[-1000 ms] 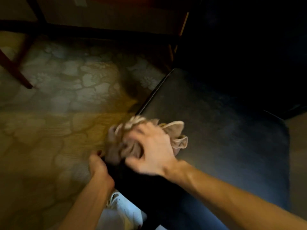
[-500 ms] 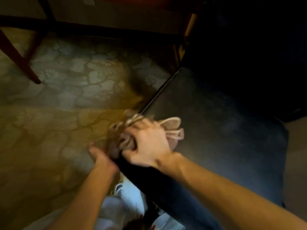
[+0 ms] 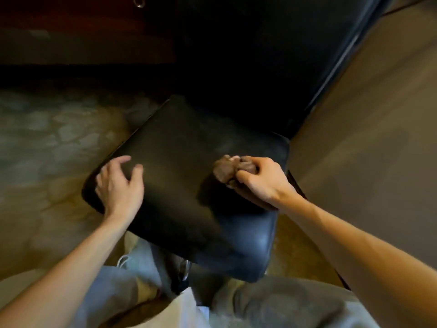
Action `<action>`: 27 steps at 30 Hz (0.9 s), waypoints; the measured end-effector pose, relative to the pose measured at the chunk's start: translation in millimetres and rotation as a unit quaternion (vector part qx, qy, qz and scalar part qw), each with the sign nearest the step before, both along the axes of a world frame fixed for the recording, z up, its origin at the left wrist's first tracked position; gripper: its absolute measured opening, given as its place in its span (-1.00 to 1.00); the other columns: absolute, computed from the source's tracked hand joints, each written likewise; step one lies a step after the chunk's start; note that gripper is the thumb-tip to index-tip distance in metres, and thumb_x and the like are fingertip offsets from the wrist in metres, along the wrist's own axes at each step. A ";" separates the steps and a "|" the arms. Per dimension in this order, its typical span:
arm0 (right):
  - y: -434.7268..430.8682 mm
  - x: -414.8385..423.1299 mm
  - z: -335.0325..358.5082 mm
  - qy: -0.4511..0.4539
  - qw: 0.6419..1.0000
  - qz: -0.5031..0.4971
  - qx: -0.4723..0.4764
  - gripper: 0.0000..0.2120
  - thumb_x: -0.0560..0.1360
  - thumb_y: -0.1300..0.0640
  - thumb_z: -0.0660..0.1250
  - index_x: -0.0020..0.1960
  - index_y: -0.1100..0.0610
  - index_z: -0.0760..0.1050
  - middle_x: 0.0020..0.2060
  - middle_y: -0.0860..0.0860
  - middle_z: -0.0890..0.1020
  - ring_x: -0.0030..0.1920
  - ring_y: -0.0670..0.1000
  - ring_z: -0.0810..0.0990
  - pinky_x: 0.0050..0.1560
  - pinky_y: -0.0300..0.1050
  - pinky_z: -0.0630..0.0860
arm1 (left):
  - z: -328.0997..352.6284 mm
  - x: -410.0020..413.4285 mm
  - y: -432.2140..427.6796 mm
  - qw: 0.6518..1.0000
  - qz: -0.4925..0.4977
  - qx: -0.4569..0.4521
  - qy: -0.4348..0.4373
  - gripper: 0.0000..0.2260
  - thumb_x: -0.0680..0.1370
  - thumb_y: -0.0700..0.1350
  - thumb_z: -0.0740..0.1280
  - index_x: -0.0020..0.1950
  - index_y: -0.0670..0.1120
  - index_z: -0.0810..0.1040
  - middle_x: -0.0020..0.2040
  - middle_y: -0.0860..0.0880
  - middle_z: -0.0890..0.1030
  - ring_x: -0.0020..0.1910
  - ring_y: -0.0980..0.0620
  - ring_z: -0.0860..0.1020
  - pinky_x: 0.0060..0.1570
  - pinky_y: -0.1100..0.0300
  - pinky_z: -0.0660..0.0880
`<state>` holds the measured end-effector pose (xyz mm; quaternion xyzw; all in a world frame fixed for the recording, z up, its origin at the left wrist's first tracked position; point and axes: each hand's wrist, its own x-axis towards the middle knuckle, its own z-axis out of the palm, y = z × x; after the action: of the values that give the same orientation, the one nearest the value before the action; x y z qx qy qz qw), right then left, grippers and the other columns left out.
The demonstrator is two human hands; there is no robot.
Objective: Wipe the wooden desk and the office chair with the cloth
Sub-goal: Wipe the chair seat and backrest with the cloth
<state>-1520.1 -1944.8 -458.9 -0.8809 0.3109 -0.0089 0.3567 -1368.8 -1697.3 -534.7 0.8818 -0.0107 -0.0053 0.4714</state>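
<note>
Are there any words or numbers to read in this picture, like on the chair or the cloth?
None: no words, labels, brands, numbers or signs can be read anywhere.
The black chair seat is plain.
The crumpled cloth gripped in the right hand shows no print.
The carpet has only a blurry pattern, no letters.

Dim, warm light throughout; the far part sinks into near-black shadow. A dull sheen lies across the chair seat point(image 3: 179, 147), and the right grip point(image 3: 263, 183) throws a dark shadow on it to the left. The carpet point(image 3: 47, 143) is blurred; near edges bow and stretch.
</note>
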 end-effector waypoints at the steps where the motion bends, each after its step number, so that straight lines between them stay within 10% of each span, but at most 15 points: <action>1: -12.7 -19.1 -9.8 -0.051 0.995 -0.081 0.035 -0.71 0.38 -0.17 0.32 0.04 -0.15 0.66 -0.11 -0.18 0.72 -0.02 -0.10 0.66 0.09 -0.04 0.58 | 3.7 -6.5 -11.8 0.999 -0.036 0.026 0.008 -0.70 0.64 0.01 0.31 0.36 -0.02 0.50 0.43 -0.17 0.45 0.48 -0.22 0.30 0.46 -0.13 0.18; 5: -61.8 -94.2 -45.7 -0.237 0.833 -0.430 0.255 -0.67 0.50 -0.12 0.37 0.19 -0.02 0.64 -0.06 -0.04 0.70 0.02 0.03 0.66 0.23 0.03 0.58 | 15.9 -36.1 -94.8 0.974 -0.185 0.129 -0.012 -0.74 0.65 0.04 0.28 0.33 0.04 0.52 0.40 -0.09 0.47 0.45 -0.15 0.34 0.43 -0.08 0.25; 10: -84.3 -144.6 -80.2 -0.302 0.685 -0.554 0.365 -0.69 0.62 -0.01 0.31 0.35 -0.05 0.48 0.07 -0.02 0.65 0.07 0.00 0.63 0.12 -0.09 0.53 | 1.9 -75.4 -206.8 0.895 -0.359 0.241 -0.109 -0.67 0.68 0.09 0.21 0.41 0.04 0.48 0.48 -0.02 0.42 0.50 -0.07 0.30 0.46 -0.04 0.22; 14: -17.6 -147.7 -117.0 -0.270 0.748 -0.496 0.347 -0.76 0.59 -0.06 0.32 0.24 -0.10 0.49 0.08 -0.11 0.64 0.11 -0.04 0.62 0.31 -0.05 0.47 | -21.3 -90.6 -268.6 0.851 -0.419 0.291 -0.125 -0.59 0.71 0.09 0.15 0.55 0.02 0.37 0.58 -0.05 0.33 0.58 -0.06 0.22 0.55 -0.06 0.17; 17: 38.6 -130.9 -133.1 -0.232 0.808 -0.423 0.339 -0.35 0.30 -0.30 0.27 0.35 -0.14 0.47 0.24 -0.15 0.60 0.29 -0.11 0.55 0.41 -0.09 0.43 | -40.0 -89.9 -285.0 0.833 -0.424 0.323 -0.149 -0.55 0.72 0.10 0.12 0.61 0.07 0.29 0.62 -0.06 0.26 0.60 -0.07 0.16 0.58 -0.07 0.13; 27: -79.3 -53.4 -159.3 -0.309 0.812 -0.377 0.319 -0.60 0.48 -0.10 0.29 0.31 -0.14 0.48 0.17 -0.15 0.64 0.22 -0.14 0.59 0.36 0.08 0.51 | -70.7 -82.8 -275.6 0.840 -0.406 0.302 -0.195 -0.60 0.71 0.09 0.16 0.57 0.17 0.32 0.58 0.04 0.31 0.54 0.01 0.21 0.51 -0.01 0.19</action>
<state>-1573.4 -2024.1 -618.2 -0.4818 0.4776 -0.3149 0.6637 -1451.6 -1972.9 -605.4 0.8800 -0.4573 -0.0269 0.1255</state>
